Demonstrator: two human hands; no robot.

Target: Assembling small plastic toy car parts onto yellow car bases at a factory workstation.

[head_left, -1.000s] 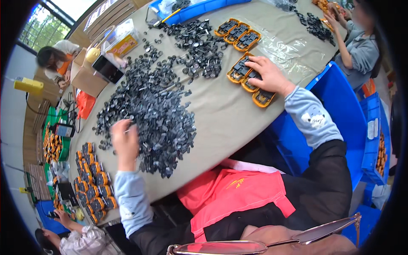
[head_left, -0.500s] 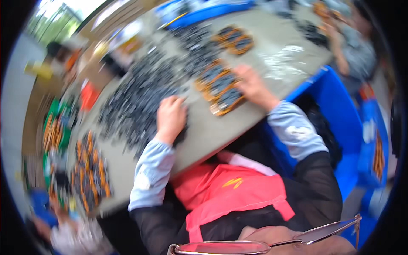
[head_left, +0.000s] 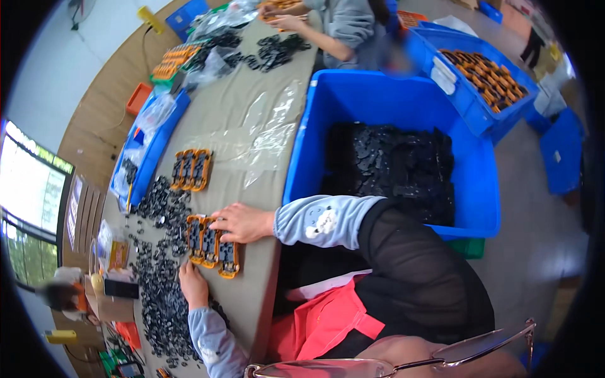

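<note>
My right hand [head_left: 244, 223] reaches across a row of orange casings [head_left: 210, 244] fitted with black parts, its fingers apart and resting on their upper right end. Beside the lower left end of that row is my left hand [head_left: 194, 287], fingers drawn together at the edge of a pile of small black plastic parts [head_left: 162, 296]. Whatever is between those fingertips is too small to make out. A second group of orange casings with black inserts [head_left: 191, 170] lies on the table farther up.
A big blue bin [head_left: 391, 94] holding flat black pieces stands right of the table [head_left: 252, 101]. Beyond it, another blue crate [head_left: 435, 63] contains orange-and-black pieces. A long blue tray [head_left: 151, 151] with plastic bags lies along the far edge. A co-worker's hands [head_left: 287, 19] handle parts at the top.
The view has swung round to the right, bringing the blue bin and co-worker further in. My right hand still lies on the casings; my left hand is now closer to their end.
</note>
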